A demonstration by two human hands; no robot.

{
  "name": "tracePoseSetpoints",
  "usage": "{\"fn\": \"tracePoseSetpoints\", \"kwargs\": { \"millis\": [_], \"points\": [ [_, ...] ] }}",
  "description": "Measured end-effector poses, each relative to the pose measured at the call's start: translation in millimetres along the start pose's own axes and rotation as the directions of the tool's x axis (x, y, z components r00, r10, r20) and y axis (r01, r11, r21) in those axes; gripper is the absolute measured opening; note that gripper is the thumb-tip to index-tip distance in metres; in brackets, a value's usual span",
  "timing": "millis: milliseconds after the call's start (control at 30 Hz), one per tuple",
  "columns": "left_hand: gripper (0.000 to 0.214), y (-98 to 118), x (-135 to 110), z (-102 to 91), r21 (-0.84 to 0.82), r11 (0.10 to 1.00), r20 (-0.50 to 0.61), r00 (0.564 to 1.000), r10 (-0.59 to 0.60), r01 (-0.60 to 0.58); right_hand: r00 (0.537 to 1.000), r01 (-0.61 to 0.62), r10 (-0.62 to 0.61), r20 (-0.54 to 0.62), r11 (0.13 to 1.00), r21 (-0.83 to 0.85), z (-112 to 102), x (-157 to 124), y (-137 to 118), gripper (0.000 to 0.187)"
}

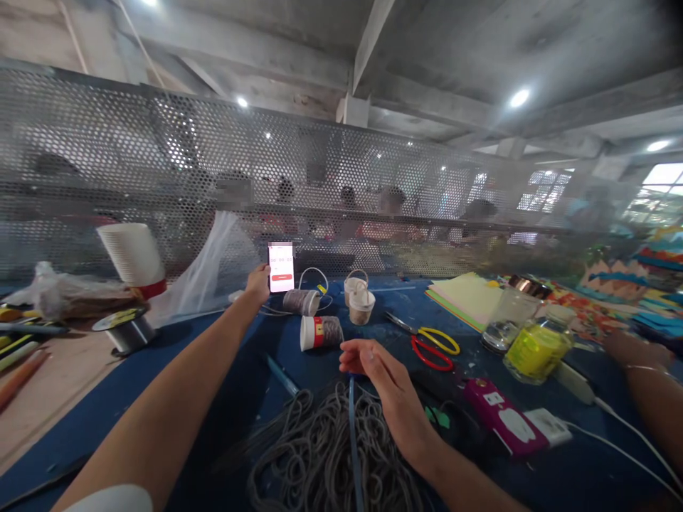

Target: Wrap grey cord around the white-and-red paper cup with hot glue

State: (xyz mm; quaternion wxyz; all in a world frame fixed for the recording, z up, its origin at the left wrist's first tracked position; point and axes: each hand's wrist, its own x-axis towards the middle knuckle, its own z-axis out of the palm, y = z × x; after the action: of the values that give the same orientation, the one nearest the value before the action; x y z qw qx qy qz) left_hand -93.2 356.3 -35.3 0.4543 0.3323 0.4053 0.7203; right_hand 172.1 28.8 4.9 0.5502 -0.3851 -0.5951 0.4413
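My left hand [258, 283] reaches far forward, its fingers closed on the left edge of a smartphone [281, 269] with a lit screen. Half curled, with fingers a little apart and nothing visible in them, my right hand [392, 391] hovers over a tangled heap of grey cord [331, 455]. Just beyond its fingertips lies a paper cup wrapped in grey cord [323, 333], on its side. Another cord-wrapped cup [302, 302] rests behind it, near the phone. Two small handled baskets [361, 307] stand to the right of these cups.
Scissors [435, 343], a purple power bank [504, 416] and a jar of yellow liquid [538, 348] lie to the right. A co-worker's hand [637, 352] is at far right. Stacked paper cups [133, 256] and a wire spool [124, 331] stand left. A perforated metal screen [320, 156] rises behind.
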Motion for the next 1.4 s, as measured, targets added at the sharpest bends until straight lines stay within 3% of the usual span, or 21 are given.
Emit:
{"fn": "tracePoseSetpoints", "kwargs": {
  "millis": [600, 1400],
  "points": [
    [0.019, 4.1, 9.8, 1.7, 0.024, 0.989, -0.074, 0.987, -0.144, 0.146, 1.0, 0.0, 0.0, 0.002, 1.0, -0.021, -0.1, 0.2, 3.2, 0.038],
    [0.035, -10.8, 9.3, 22.7, 0.025, 0.985, 0.027, 0.985, -0.169, 0.168, 1.0, 0.001, -0.001, -0.001, 1.0, 0.013, -0.5, 2.2, 5.5, 0.037]
  ]
}}
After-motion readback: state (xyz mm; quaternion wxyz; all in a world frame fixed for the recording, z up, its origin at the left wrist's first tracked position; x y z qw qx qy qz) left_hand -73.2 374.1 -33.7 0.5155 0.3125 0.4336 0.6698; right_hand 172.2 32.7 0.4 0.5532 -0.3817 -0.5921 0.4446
